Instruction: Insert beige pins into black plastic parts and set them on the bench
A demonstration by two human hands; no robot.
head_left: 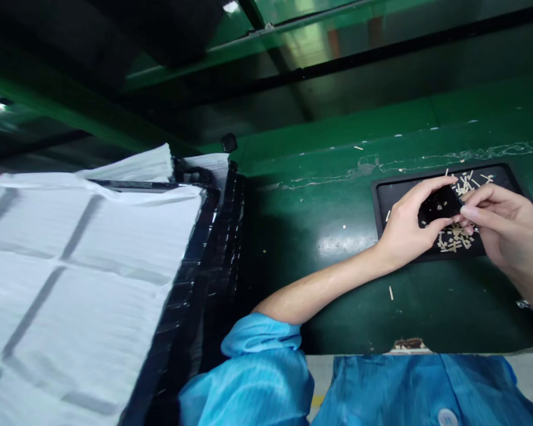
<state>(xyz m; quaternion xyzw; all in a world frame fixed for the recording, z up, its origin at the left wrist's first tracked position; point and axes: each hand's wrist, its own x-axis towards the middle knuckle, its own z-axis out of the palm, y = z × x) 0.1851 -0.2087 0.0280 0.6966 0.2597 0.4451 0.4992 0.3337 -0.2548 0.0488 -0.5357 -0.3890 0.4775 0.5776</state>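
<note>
Between the thumb and fingers of my left hand [411, 222] is a black rectangular part [444, 202] with small cut-outs and a few pale spots on its face. My right hand [506, 222] pinches at the part's right edge; whatever lies between its fingertips is too small to name. Both hands are over a shallow black tray [381, 207]. Scattered in the tray are many small cream-coloured strips [453, 241], partly covered by my hands.
At the left rises a stack of black trays [190, 260] topped with white sheet material [115, 307]. The green worktop [320, 219] has a few stray strips [391, 293]. A small black object [229, 142] sits behind the stack. Dark green framing [231, 59] runs along the back.
</note>
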